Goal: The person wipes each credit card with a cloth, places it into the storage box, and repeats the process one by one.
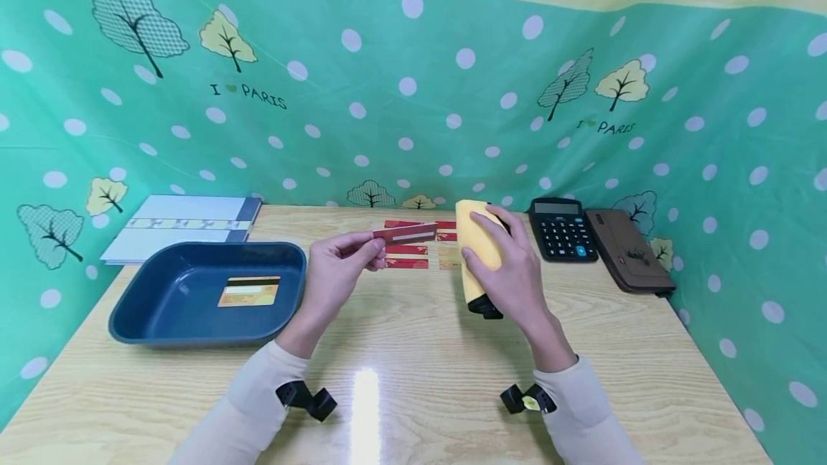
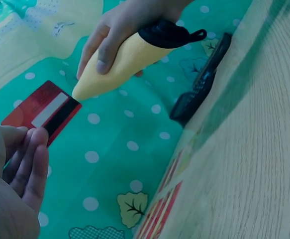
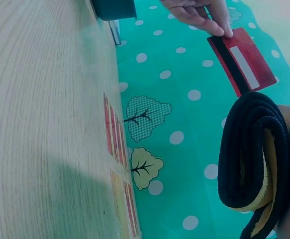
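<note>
In the head view my left hand [image 1: 336, 264] pinches a red bank card [image 1: 405, 234] by one end between thumb and fingers. The left wrist view shows the card's back, with a black magnetic stripe [image 2: 57, 119] and a white strip. My right hand [image 1: 513, 264] grips a folded yellow cloth [image 1: 478, 242] with black edging, and its rolled layers [image 3: 251, 149] show in the right wrist view. One end of the cloth comes right up to the card's striped edge in the left wrist view. Both are held above the table.
Several red cards [image 1: 407, 263] and a gold card [image 1: 449, 258] lie in rows behind the hands. A blue tray [image 1: 161, 300] at left contains a gold bank card [image 1: 248, 291]. Behind it lies a folder [image 1: 187, 210]. At right are a calculator [image 1: 562, 229] and a brown wallet [image 1: 627, 250].
</note>
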Available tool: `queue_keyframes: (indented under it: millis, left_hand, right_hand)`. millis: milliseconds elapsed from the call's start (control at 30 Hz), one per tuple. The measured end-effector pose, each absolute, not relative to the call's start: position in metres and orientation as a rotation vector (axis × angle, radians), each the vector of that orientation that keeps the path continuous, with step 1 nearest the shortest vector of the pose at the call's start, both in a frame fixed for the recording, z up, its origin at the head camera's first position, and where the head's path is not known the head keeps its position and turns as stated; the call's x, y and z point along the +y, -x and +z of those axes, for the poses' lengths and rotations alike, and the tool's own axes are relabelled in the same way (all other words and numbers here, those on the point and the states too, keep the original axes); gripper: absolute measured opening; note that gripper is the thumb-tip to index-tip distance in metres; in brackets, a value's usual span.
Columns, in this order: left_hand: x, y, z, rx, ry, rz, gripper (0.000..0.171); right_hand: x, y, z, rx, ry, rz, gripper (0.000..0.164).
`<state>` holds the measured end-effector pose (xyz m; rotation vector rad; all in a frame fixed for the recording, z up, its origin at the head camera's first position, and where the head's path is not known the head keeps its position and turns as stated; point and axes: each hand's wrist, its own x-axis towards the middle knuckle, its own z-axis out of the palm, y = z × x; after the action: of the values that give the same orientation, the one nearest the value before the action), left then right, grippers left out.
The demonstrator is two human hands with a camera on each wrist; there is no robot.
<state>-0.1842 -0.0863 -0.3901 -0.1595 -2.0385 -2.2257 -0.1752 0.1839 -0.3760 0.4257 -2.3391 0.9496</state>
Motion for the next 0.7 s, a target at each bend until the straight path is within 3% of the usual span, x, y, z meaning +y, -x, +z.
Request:
queue_keyframes:
  millis: [300,700]
  left_hand:
    - [-0.0869,0.1838,-0.3891,-2.220,0.078,-2.022,0.026]
    - [-0.0838,0.1867,-0.3919,-2.083,0.155,-2.296,0.041]
  right_hand:
    - [0.1829,0.1748,-0.3762,-2.344,-0.431,0.950,0.055]
    - [0.1807,0.1741,-0.3784,-2.334,-0.462,0.960,0.055]
